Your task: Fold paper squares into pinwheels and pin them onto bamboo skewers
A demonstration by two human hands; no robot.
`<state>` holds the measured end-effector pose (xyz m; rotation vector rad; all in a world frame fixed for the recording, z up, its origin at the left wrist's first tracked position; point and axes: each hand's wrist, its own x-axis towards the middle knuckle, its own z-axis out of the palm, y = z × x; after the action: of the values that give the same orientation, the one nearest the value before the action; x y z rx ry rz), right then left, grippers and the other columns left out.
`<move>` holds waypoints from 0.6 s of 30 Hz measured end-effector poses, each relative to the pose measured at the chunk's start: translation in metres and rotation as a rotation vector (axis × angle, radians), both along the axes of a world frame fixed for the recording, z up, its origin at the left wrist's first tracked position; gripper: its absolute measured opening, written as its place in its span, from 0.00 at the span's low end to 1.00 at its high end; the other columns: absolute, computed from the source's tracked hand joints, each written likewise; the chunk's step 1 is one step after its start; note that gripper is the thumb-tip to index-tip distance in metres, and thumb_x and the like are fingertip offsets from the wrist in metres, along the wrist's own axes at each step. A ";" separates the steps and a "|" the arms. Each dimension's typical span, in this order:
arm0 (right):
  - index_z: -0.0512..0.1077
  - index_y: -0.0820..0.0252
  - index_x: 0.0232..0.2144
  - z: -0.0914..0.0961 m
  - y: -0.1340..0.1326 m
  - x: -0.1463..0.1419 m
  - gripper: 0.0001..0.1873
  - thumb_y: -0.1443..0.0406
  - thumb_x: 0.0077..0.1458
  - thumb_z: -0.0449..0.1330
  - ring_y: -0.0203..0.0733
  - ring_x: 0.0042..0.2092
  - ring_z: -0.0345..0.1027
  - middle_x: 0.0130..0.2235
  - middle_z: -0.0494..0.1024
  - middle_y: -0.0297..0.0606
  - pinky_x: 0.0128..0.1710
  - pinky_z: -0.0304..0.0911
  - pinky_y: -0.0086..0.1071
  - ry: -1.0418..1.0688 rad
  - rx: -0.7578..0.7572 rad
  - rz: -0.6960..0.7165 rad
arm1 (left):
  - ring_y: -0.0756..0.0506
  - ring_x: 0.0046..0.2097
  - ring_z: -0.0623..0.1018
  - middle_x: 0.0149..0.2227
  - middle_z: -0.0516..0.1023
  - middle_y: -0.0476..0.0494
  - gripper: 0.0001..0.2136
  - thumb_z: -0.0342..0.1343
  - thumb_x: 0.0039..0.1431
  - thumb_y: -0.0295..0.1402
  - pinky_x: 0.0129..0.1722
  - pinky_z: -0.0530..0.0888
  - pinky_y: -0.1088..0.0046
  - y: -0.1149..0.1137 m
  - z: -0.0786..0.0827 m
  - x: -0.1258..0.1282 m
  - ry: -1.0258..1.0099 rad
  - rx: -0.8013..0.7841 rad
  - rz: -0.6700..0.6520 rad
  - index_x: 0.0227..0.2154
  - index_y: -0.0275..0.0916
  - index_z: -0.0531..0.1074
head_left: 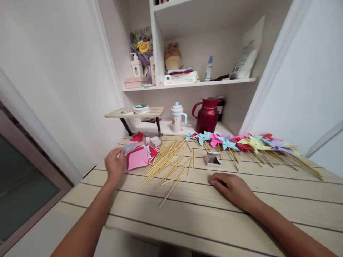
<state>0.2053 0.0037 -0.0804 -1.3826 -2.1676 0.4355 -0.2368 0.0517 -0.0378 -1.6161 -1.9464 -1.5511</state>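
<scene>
Paper squares (137, 159) just right of left fingers (120, 152), sticks (166, 161) beyond

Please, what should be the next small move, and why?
Probably the left hand should take one sheet from the paper pile: it is at the pile's left edge, while the right hand rests on the table, holding nothing visible.

Both hands (115, 163) (232, 187) and forearms (91, 214) are bare.

Bouquet (144, 47): "FLOWERS" stood across its top, upper centre-left of the frame.
White bag (247, 53): print, upper right, was too small to read.
</scene>
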 end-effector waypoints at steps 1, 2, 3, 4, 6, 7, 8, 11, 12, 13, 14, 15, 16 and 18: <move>0.77 0.50 0.34 0.000 0.000 0.000 0.15 0.55 0.61 0.52 0.47 0.37 0.76 0.37 0.83 0.35 0.40 0.67 0.38 0.015 0.002 -0.023 | 0.37 0.47 0.77 0.41 0.81 0.36 0.11 0.51 0.59 0.36 0.53 0.68 0.56 0.000 0.006 0.002 0.009 0.046 0.039 0.32 0.37 0.77; 0.77 0.50 0.34 0.000 0.000 0.001 0.15 0.54 0.61 0.53 0.47 0.37 0.76 0.37 0.83 0.36 0.40 0.67 0.38 0.032 0.004 -0.046 | 0.36 0.47 0.76 0.41 0.80 0.35 0.12 0.51 0.60 0.36 0.54 0.66 0.54 0.001 0.013 0.006 0.019 0.089 0.077 0.33 0.37 0.77; 0.77 0.51 0.34 0.000 0.000 0.002 0.15 0.54 0.61 0.53 0.48 0.38 0.76 0.37 0.83 0.36 0.39 0.67 0.38 0.053 0.004 -0.069 | 0.36 0.48 0.75 0.42 0.80 0.35 0.11 0.51 0.61 0.36 0.56 0.63 0.53 0.001 0.020 0.011 0.032 0.126 0.103 0.33 0.37 0.77; 0.77 0.51 0.34 0.000 0.001 0.003 0.15 0.54 0.61 0.53 0.48 0.38 0.75 0.37 0.83 0.37 0.39 0.66 0.38 0.078 0.000 -0.090 | 0.36 0.48 0.75 0.43 0.80 0.35 0.11 0.51 0.61 0.36 0.57 0.62 0.52 0.000 0.026 0.018 0.045 0.161 0.123 0.34 0.37 0.77; 0.76 0.53 0.34 0.002 0.001 0.006 0.17 0.52 0.62 0.52 0.46 0.34 0.74 0.33 0.82 0.37 0.36 0.66 0.37 0.124 -0.010 -0.122 | 0.39 0.48 0.75 0.43 0.80 0.39 0.11 0.51 0.63 0.37 0.56 0.62 0.56 -0.001 0.036 0.040 0.079 0.208 0.125 0.35 0.39 0.77; 0.76 0.54 0.35 0.003 0.002 0.007 0.19 0.51 0.62 0.50 0.44 0.31 0.73 0.30 0.80 0.36 0.33 0.65 0.35 0.157 -0.030 -0.135 | 0.40 0.47 0.75 0.41 0.80 0.41 0.10 0.51 0.63 0.36 0.55 0.63 0.58 -0.003 0.038 0.054 0.105 0.238 0.112 0.35 0.40 0.77; 0.76 0.55 0.36 0.004 0.001 0.008 0.20 0.50 0.63 0.50 0.41 0.26 0.70 0.27 0.78 0.35 0.29 0.63 0.34 0.219 -0.073 -0.142 | 0.41 0.46 0.75 0.40 0.80 0.42 0.10 0.51 0.64 0.36 0.53 0.65 0.59 -0.005 0.040 0.071 0.164 0.280 0.058 0.36 0.40 0.77; 0.75 0.58 0.39 0.007 -0.001 0.007 0.21 0.48 0.61 0.53 0.33 0.20 0.62 0.24 0.73 0.31 0.22 0.57 0.30 0.585 -0.332 -0.092 | 0.42 0.42 0.76 0.37 0.80 0.44 0.09 0.51 0.65 0.32 0.49 0.67 0.60 -0.018 0.032 0.132 0.350 0.362 -0.174 0.38 0.43 0.78; 0.75 0.58 0.41 0.007 -0.002 0.006 0.21 0.48 0.60 0.55 0.32 0.20 0.62 0.26 0.75 0.32 0.22 0.58 0.29 0.731 -0.438 -0.053 | 0.43 0.42 0.76 0.36 0.80 0.45 0.09 0.51 0.65 0.29 0.51 0.67 0.59 -0.024 0.027 0.154 0.430 0.373 -0.285 0.39 0.43 0.77; 0.74 0.58 0.43 0.008 -0.003 0.005 0.22 0.48 0.60 0.56 0.32 0.21 0.65 0.29 0.77 0.34 0.23 0.59 0.29 0.860 -0.532 -0.011 | 0.45 0.41 0.77 0.35 0.80 0.46 0.10 0.51 0.65 0.27 0.54 0.65 0.58 -0.030 0.020 0.175 0.514 0.403 -0.391 0.40 0.43 0.77; 0.74 0.58 0.44 0.008 -0.005 0.004 0.23 0.47 0.60 0.56 0.34 0.23 0.67 0.31 0.79 0.36 0.25 0.62 0.30 0.954 -0.608 0.028 | 0.46 0.41 0.77 0.36 0.81 0.47 0.10 0.51 0.65 0.26 0.56 0.63 0.57 -0.037 0.012 0.195 0.595 0.415 -0.485 0.41 0.42 0.76; 0.74 0.58 0.44 0.008 -0.006 0.002 0.25 0.45 0.60 0.54 0.36 0.25 0.70 0.33 0.80 0.38 0.25 0.63 0.31 1.028 -0.676 0.054 | 0.46 0.41 0.77 0.37 0.81 0.47 0.10 0.50 0.65 0.25 0.58 0.62 0.57 -0.042 0.005 0.214 0.682 0.442 -0.572 0.42 0.41 0.76; 0.75 0.59 0.42 0.009 -0.007 0.001 0.27 0.44 0.60 0.53 0.39 0.27 0.72 0.33 0.80 0.40 0.25 0.65 0.32 1.092 -0.736 0.067 | 0.46 0.42 0.76 0.37 0.81 0.46 0.10 0.50 0.66 0.27 0.60 0.61 0.57 -0.047 -0.002 0.229 0.782 0.489 -0.650 0.43 0.39 0.76; 0.75 0.59 0.39 0.011 -0.008 0.000 0.29 0.42 0.59 0.51 0.41 0.28 0.72 0.31 0.80 0.41 0.24 0.66 0.32 1.187 -0.827 0.050 | 0.45 0.44 0.76 0.38 0.81 0.44 0.11 0.50 0.67 0.32 0.62 0.59 0.55 -0.052 -0.014 0.252 0.909 0.617 -0.722 0.42 0.36 0.76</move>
<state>0.2049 -0.0039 -0.0696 -0.9385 -1.0155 1.7616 0.0151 -0.0004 -0.0522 -2.2121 -0.3911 -1.0470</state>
